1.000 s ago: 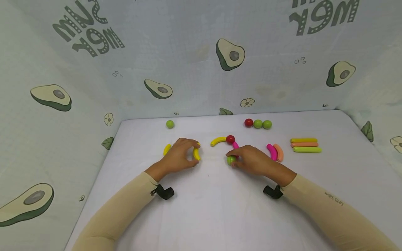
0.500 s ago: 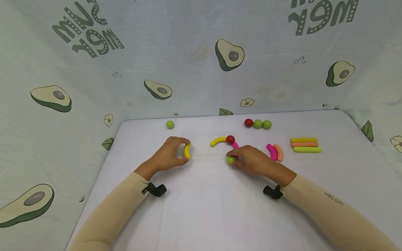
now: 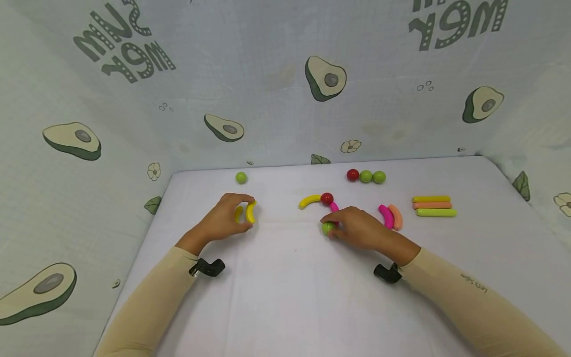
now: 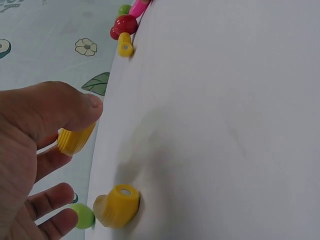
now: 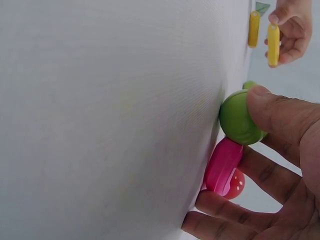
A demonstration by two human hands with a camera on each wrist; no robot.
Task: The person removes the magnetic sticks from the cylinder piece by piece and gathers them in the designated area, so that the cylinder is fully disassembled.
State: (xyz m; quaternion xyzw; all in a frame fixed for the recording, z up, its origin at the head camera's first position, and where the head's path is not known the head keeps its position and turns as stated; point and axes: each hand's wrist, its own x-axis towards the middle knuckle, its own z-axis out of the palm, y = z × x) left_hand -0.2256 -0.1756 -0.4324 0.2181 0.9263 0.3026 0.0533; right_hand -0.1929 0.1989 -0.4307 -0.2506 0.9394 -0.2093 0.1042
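Observation:
My left hand [image 3: 223, 218] pinches a yellow curved stick [image 3: 251, 212] between thumb and fingers. In the left wrist view it hangs above the table, and a second yellow curved stick [image 4: 123, 206] lies below it on the cloth. My right hand [image 3: 359, 229] pinches a green ball [image 5: 240, 117] on the table. That ball touches one end of a pink curved stick [image 5: 223, 166]. At the pink stick's far end sits a red ball [image 3: 327, 199], from which another yellow curved stick [image 3: 310, 201] runs off to the left. The right fingers partly hide the pink stick in the head view.
A lone green ball [image 3: 241, 177] lies at the back left. At the back, a red ball [image 3: 353, 175] touches green balls [image 3: 372, 177]. To the right lie pink [image 3: 386, 216] and orange [image 3: 395, 217] curved sticks and three straight sticks [image 3: 433, 206]. Patterned cloth stands behind.
My left hand has moved left with the yellow curved stick, over to the other yellow one. My right hand stays on the green ball.

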